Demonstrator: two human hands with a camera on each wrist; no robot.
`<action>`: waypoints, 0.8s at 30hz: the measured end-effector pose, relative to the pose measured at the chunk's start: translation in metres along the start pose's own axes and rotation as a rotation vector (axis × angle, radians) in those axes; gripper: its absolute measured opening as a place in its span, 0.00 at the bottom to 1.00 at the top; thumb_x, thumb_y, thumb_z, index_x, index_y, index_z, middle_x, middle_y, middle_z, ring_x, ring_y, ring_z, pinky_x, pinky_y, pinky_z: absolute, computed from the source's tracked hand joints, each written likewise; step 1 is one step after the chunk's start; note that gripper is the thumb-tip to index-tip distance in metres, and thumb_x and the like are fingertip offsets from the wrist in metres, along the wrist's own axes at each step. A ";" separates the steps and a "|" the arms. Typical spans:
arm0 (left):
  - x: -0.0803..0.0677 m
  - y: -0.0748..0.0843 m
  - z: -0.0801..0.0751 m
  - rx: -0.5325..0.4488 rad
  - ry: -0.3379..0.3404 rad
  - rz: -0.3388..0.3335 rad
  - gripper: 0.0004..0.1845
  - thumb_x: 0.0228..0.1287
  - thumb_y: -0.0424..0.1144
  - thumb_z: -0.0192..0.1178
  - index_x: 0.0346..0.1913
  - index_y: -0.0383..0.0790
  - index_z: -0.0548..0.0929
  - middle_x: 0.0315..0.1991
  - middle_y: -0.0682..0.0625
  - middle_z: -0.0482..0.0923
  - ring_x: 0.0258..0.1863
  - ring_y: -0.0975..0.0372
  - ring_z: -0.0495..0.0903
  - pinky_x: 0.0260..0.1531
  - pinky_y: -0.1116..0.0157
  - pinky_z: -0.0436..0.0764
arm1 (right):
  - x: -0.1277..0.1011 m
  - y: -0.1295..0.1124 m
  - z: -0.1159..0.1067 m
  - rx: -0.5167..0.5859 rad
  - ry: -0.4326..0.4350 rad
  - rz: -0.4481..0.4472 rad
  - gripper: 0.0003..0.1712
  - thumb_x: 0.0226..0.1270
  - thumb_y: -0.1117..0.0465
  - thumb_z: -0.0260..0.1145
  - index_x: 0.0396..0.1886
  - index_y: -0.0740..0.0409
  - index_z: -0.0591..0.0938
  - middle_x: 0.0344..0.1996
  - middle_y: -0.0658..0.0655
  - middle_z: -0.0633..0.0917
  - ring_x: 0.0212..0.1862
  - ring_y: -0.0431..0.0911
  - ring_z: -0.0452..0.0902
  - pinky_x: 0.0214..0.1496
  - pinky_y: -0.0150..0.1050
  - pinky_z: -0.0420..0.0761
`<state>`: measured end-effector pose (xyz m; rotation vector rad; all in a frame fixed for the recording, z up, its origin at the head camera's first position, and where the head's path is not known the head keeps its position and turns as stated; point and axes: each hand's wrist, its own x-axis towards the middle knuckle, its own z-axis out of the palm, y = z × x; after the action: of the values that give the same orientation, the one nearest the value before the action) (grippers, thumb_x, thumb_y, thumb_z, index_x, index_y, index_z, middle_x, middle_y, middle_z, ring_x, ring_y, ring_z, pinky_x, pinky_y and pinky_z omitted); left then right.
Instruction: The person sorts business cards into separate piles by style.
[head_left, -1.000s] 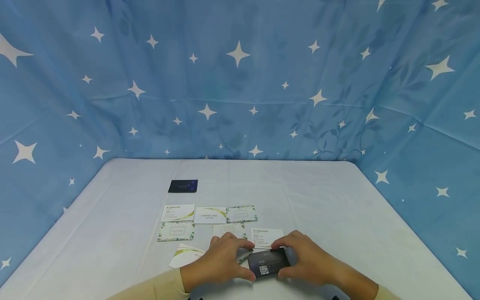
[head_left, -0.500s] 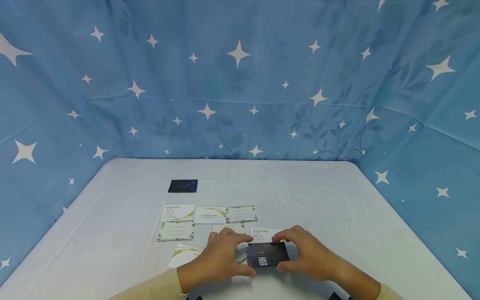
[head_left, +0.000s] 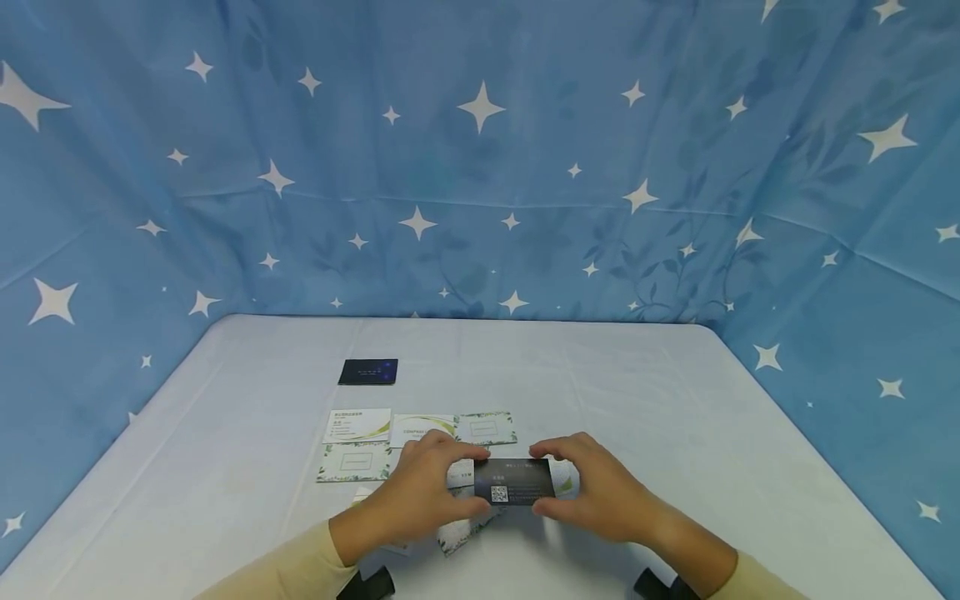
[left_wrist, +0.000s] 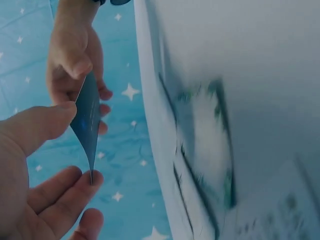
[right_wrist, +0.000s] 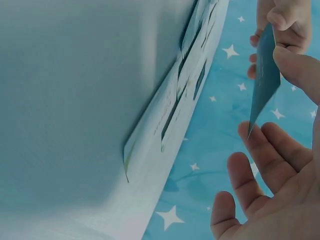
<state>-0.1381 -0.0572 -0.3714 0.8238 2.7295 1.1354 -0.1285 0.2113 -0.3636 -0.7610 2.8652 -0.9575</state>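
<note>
We hold the thin dark rectangular business card [head_left: 513, 482] above the white cloth-covered table [head_left: 675, 417], left hand [head_left: 420, 492] and right hand [head_left: 600, 487] pinching its short edges (light, bendable, probably slick).

From my head camera I look forward and down across the white table [head_left: 675, 400] from its near edge, far enough back to take in the whole top and the starred blue cloth [head_left: 480, 167] hung behind and to both sides. My left wrist camera sits very close beside the left hand [left_wrist: 35, 165], turned on its side, so the table [left_wrist: 240, 60] stands as a wall on the right of the frame. My right wrist camera is equally close by the right hand [right_wrist: 270, 195], tipped the other way, table [right_wrist: 75, 100] at left. All three views share the dark card [head_left: 514, 482] held between both hands, and the cards on the table [head_left: 420, 429].
</note>
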 end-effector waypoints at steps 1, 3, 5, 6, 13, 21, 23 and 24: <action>0.000 -0.002 -0.004 -0.009 0.003 -0.010 0.29 0.54 0.49 0.75 0.60 0.47 0.83 0.50 0.54 0.75 0.52 0.57 0.69 0.50 0.49 0.67 | 0.002 -0.001 0.001 -0.002 0.017 -0.009 0.33 0.59 0.44 0.76 0.60 0.54 0.80 0.52 0.46 0.78 0.52 0.48 0.74 0.52 0.52 0.76; 0.001 -0.005 -0.011 -0.013 0.021 -0.020 0.29 0.54 0.49 0.75 0.60 0.47 0.83 0.51 0.53 0.74 0.52 0.55 0.69 0.49 0.48 0.68 | 0.008 -0.002 0.002 -0.009 0.045 -0.019 0.33 0.59 0.44 0.76 0.61 0.53 0.81 0.52 0.47 0.79 0.52 0.49 0.75 0.51 0.52 0.76; 0.002 -0.010 -0.019 -0.005 0.045 -0.030 0.29 0.54 0.49 0.75 0.60 0.48 0.83 0.51 0.53 0.75 0.52 0.54 0.70 0.49 0.48 0.69 | 0.016 -0.003 0.004 -0.016 0.069 -0.027 0.33 0.59 0.46 0.77 0.61 0.53 0.81 0.51 0.48 0.80 0.52 0.50 0.76 0.51 0.52 0.77; 0.002 -0.013 -0.022 -0.003 0.054 -0.033 0.29 0.55 0.49 0.76 0.60 0.48 0.83 0.51 0.52 0.75 0.52 0.53 0.70 0.49 0.48 0.69 | 0.020 -0.004 0.006 -0.021 0.077 -0.037 0.32 0.59 0.46 0.77 0.61 0.53 0.81 0.51 0.49 0.80 0.52 0.50 0.76 0.51 0.52 0.77; 0.010 -0.043 -0.049 0.016 0.057 -0.020 0.28 0.58 0.47 0.74 0.62 0.48 0.82 0.54 0.49 0.74 0.53 0.48 0.71 0.48 0.47 0.73 | 0.055 -0.007 0.018 0.013 0.061 -0.083 0.32 0.63 0.50 0.75 0.63 0.58 0.79 0.55 0.53 0.81 0.53 0.51 0.76 0.52 0.53 0.77; 0.017 -0.083 -0.081 0.021 0.045 -0.059 0.30 0.62 0.48 0.71 0.67 0.46 0.78 0.62 0.40 0.70 0.61 0.45 0.71 0.55 0.42 0.72 | 0.108 -0.019 0.028 0.053 0.003 -0.092 0.31 0.66 0.53 0.72 0.66 0.58 0.77 0.59 0.55 0.79 0.55 0.50 0.75 0.50 0.50 0.76; 0.020 -0.093 -0.090 0.026 0.039 -0.074 0.31 0.64 0.48 0.70 0.69 0.45 0.76 0.64 0.39 0.70 0.63 0.45 0.70 0.58 0.41 0.69 | 0.123 -0.021 0.031 0.059 -0.006 -0.073 0.31 0.66 0.52 0.72 0.66 0.57 0.77 0.60 0.55 0.79 0.56 0.50 0.75 0.50 0.49 0.76; 0.022 -0.098 -0.094 0.027 0.038 -0.081 0.32 0.64 0.48 0.69 0.69 0.44 0.75 0.64 0.39 0.70 0.64 0.45 0.70 0.58 0.41 0.69 | 0.131 -0.023 0.033 0.067 -0.010 -0.057 0.32 0.66 0.52 0.72 0.67 0.56 0.76 0.60 0.55 0.79 0.56 0.51 0.74 0.49 0.49 0.76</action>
<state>-0.2256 -0.1634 -0.3665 0.6947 2.7868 1.1120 -0.2282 0.1169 -0.3601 -0.8434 2.8015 -1.0466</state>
